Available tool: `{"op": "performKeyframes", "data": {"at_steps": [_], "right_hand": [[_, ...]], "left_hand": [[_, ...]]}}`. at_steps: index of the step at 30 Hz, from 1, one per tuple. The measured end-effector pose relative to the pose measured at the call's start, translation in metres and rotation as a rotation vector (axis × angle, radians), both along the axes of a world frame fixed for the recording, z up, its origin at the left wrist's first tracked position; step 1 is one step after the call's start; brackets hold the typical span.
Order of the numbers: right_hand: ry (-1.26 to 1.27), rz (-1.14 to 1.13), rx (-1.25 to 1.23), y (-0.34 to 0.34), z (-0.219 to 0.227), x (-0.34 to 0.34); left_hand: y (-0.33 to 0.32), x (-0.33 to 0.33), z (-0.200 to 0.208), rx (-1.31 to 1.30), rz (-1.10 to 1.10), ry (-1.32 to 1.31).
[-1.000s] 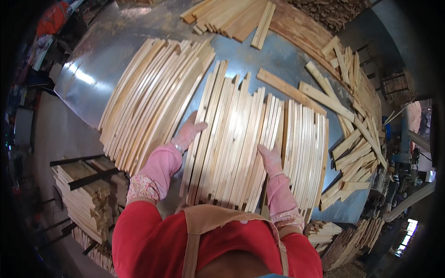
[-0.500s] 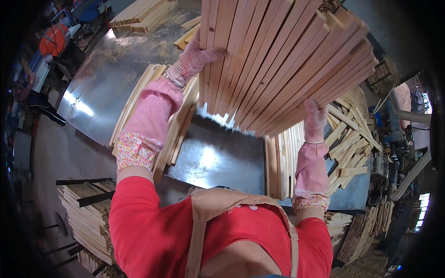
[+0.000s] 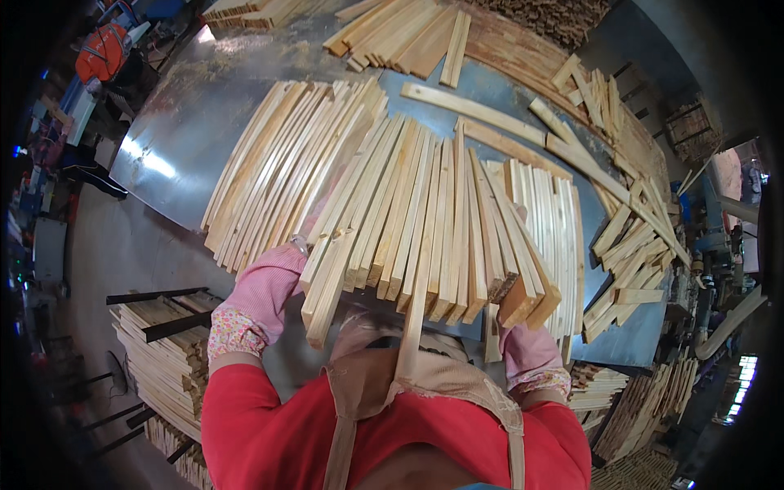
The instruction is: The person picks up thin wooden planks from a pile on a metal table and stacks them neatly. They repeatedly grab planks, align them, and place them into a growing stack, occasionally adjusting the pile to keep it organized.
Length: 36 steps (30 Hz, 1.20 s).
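Your worktop (image 3: 204, 122) is a broad grey metal sheet that fills the scene, with glare on its left side. Half a second ago you held the bundle of wooden slats high overhead; now it has come back down and lies tilted toward your chest, its far ends resting on or close to the metal. That suggests the lift is over and the bundle is being gathered and squared up against your body.

The bundle of wooden slats (image 3: 425, 220) sits at the centre, fanned out, its near ends uneven; one thin slat hangs lower than the rest over your apron (image 3: 425, 384). To its left lies a second fan of pale slats (image 3: 286, 163) flat on the metal. On the right, more slats stand side by side (image 3: 555, 237), and loose offcuts (image 3: 629, 229) scatter toward the far right edge. Another heap (image 3: 400, 37) sits at the far side. Low on the left, off the worktop, stacked slats (image 3: 163, 359) wait on a rack.

Your left hand (image 3: 273, 282), in a pink glove, is clamped on the bundle's near left corner. Your right hand (image 3: 523, 347), also gloved in pink, is mostly hidden beneath the near right ends, apparently gripping them from below.
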State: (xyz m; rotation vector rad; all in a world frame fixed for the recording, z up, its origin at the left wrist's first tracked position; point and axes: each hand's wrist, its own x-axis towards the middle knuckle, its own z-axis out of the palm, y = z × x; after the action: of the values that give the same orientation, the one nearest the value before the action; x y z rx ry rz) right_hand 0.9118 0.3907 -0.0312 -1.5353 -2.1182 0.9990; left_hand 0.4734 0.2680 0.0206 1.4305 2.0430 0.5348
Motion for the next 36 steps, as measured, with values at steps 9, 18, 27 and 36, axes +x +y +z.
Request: {"op": "performKeyframes", "data": {"at_steps": [9,18,27,36], "right_hand": [[-0.256,0.283,0.352,-0.022,-0.053,0.007],[-0.03,0.229,0.122,0.001,-0.045,0.023],[0.341,-0.004,-0.248,-0.015,-0.074,0.027],[0.573,-0.058,-0.423,-0.019,-0.057,0.043]], "left_hand": [[-0.027,0.023,-0.049,-0.049,-0.368,0.854],[-0.063,0.085,0.051,-0.13,0.005,0.19],[-0.058,0.242,0.12,-0.515,0.045,0.146],[-0.055,0.288,0.092,-0.455,0.081,0.251]]}}
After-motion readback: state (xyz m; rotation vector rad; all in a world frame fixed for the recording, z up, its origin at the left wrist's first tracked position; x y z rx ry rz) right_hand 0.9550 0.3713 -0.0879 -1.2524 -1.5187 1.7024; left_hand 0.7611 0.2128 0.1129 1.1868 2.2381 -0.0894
